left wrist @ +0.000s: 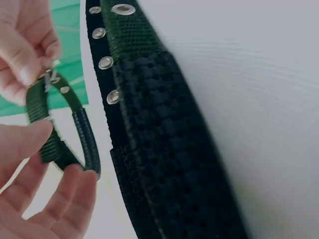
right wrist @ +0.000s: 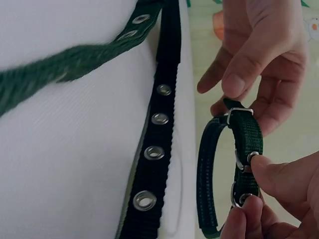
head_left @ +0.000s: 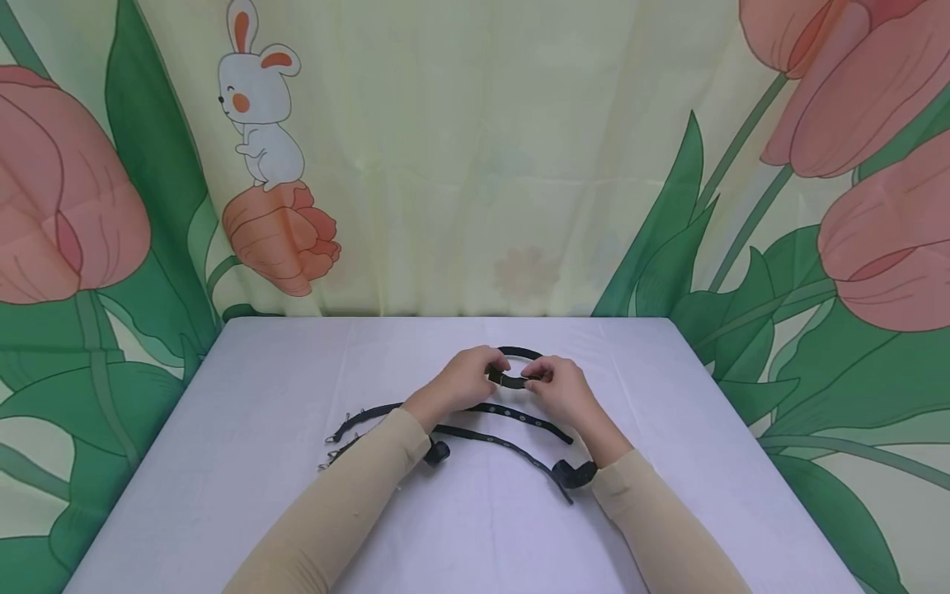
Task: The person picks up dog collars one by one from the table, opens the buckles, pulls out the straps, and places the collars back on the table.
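Observation:
A dark green and black webbing collar (head_left: pixel 519 352) is bent into a loop above the table's far half. My left hand (head_left: pixel 469 375) pinches its left side, and my right hand (head_left: pixel 567 392) grips the right side. In the right wrist view, the metal buckle (right wrist: pixel 240 115) sits on the collar near the left thumb. There the right fingertips (right wrist: pixel 266 174) pinch the band beside its metal eyelets and rings. Two similar collars lie stretched out across the table beneath my arms, the farther one (head_left: pixel 523 417) and the nearer one (head_left: pixel 512 445), both with rows of metal eyelets.
A white cloth covers the table (head_left: pixel 260 363). Dark wrist cameras sit at my left wrist (head_left: pixel 438 452) and right wrist (head_left: pixel 575 473). Metal fittings (head_left: pixel 331 439) show at the left ends of the lying collars. Behind the table hangs a curtain (head_left: pixel 460 165) printed with tulips and a rabbit.

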The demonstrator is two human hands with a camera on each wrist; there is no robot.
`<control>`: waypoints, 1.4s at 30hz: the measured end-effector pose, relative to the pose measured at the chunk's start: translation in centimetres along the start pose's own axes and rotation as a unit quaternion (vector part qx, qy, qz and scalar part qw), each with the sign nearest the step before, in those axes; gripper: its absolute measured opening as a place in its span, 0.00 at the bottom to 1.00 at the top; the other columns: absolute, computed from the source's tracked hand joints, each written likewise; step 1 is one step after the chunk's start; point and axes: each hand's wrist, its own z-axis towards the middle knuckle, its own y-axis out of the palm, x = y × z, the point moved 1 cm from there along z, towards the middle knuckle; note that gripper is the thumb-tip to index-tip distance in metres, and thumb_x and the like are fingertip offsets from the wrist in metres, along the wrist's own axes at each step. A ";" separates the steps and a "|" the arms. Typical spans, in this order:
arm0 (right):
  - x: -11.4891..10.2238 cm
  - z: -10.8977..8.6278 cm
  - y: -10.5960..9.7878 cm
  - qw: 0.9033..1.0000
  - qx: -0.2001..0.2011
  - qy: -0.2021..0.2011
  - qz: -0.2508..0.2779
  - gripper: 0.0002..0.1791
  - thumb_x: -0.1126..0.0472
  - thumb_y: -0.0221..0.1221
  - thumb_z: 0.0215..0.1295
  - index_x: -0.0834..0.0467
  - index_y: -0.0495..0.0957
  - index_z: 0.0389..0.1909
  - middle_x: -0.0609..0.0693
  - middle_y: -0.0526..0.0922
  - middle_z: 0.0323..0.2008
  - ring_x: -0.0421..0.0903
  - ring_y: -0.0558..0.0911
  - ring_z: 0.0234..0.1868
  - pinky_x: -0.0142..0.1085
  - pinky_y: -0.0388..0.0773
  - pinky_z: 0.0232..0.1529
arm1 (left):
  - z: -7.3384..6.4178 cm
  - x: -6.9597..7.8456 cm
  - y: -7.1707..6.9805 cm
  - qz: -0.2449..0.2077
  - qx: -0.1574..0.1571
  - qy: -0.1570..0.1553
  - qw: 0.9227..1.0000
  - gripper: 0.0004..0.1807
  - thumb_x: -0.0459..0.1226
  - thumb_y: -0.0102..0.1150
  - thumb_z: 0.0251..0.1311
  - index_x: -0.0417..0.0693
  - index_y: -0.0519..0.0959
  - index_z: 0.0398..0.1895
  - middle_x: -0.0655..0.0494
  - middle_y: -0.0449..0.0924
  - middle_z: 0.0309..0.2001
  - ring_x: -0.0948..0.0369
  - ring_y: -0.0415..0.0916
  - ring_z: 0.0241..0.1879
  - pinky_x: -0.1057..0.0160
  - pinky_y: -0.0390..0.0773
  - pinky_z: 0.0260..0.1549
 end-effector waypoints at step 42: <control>-4.5 -2.6 -0.6 0.995 0.029 -0.053 0.073 0.20 0.61 0.72 0.67 0.50 0.85 0.60 0.51 0.89 0.56 0.54 0.85 0.62 0.56 0.82 0.62 | -3.0 0.0 -2.5 -0.079 0.150 0.068 0.983 0.13 0.29 0.74 0.63 0.51 0.87 0.48 0.58 0.86 0.43 0.61 0.82 0.43 0.60 0.84 0.46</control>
